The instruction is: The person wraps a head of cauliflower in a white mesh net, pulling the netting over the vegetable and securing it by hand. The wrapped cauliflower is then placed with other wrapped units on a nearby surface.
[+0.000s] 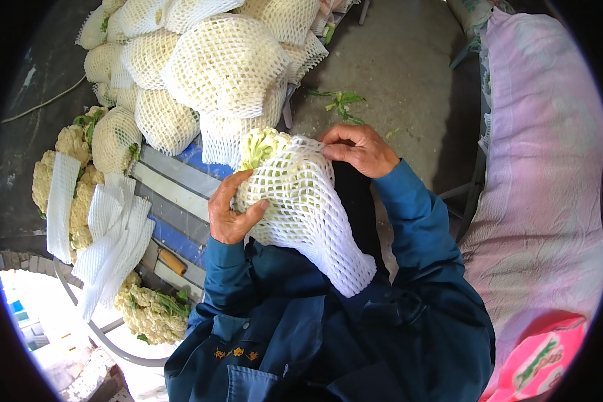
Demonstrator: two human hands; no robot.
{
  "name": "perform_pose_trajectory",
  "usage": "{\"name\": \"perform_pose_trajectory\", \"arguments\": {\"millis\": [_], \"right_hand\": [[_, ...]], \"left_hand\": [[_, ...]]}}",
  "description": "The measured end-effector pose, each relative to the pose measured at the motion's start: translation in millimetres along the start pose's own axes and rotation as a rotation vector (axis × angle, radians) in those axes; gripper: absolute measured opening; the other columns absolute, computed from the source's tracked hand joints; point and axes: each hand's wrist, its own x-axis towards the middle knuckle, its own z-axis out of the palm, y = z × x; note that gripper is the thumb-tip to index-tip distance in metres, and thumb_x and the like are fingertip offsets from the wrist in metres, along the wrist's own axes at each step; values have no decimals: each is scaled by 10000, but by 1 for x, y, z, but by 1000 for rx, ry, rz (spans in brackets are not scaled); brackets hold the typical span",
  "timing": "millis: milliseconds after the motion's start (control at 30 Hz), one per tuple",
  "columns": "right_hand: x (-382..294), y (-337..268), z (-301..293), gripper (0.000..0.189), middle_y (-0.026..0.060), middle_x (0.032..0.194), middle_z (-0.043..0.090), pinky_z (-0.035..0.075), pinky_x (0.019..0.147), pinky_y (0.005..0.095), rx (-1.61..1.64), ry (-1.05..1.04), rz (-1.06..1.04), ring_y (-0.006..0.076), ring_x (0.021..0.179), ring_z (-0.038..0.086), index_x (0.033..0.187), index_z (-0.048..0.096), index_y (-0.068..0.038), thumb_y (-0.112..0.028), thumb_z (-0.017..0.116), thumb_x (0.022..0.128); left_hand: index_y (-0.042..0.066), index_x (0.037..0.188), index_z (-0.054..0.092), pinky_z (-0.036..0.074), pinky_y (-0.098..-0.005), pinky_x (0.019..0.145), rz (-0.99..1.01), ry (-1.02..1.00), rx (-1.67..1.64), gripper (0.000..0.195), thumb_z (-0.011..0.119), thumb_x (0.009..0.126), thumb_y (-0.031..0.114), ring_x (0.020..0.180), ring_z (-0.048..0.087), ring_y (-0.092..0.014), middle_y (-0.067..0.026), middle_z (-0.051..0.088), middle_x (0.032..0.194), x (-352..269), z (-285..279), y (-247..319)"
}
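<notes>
A cauliflower head (264,145) lies partly inside a white foam net sleeve (301,201) over my lap; its pale stem side shows at the sleeve's upper left edge. My left hand (233,208) holds the left side of the netted cauliflower, thumb on the net and fingers at its edge. The sleeve's edge is pinched between thumb and forefinger of my right hand (359,149), at the upper right. Below, the loose end of the sleeve hangs narrow and unfilled towards my right. What the fingertips of my left hand press on underneath is hidden.
Netted cauliflowers (226,65) are piled ahead. Bare cauliflowers (151,314), flat foam sleeves (113,241) and a wooden handle (172,261) are on the left on a striped surface (173,186). Leaf scraps (344,103) lie on the floor. A pink quilted cover (542,166) spreads along the right.
</notes>
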Motion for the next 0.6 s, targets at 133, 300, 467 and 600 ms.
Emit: {"name": "perform_pose_trajectory", "arguments": {"millis": [133,300,467,600], "right_hand": [[-7,4,1,162,63,842,702,522,700,306,-248,125,-139,136,768,652,958,690,-12,-161,734,911],[-19,4,4,121,100,816,647,498,667,331,-551,355,-327,234,721,637,942,666,-31,-137,716,912],[4,-8,8,107,126,840,644,510,659,414,-621,410,-434,344,764,642,910,647,-43,-118,720,886],[21,-20,19,104,121,845,652,508,649,366,-629,412,-563,293,725,635,921,664,-14,-71,737,874]], "left_hand": [[-16,1207,658,544,-367,845,-14,59,-33,538,826,718,132,950,704,-258,-176,717,1073,-4,5,-10],[-19,1195,667,547,-363,848,-17,83,-37,528,832,714,120,951,704,-243,-176,725,1073,-3,5,-13],[-23,1196,666,547,-362,847,-17,96,-81,527,836,716,115,955,701,-231,-173,726,1078,-5,5,-21],[-20,1199,657,542,-364,863,-22,62,-70,532,839,719,121,975,700,-249,-174,715,1100,-6,5,-18]]}}
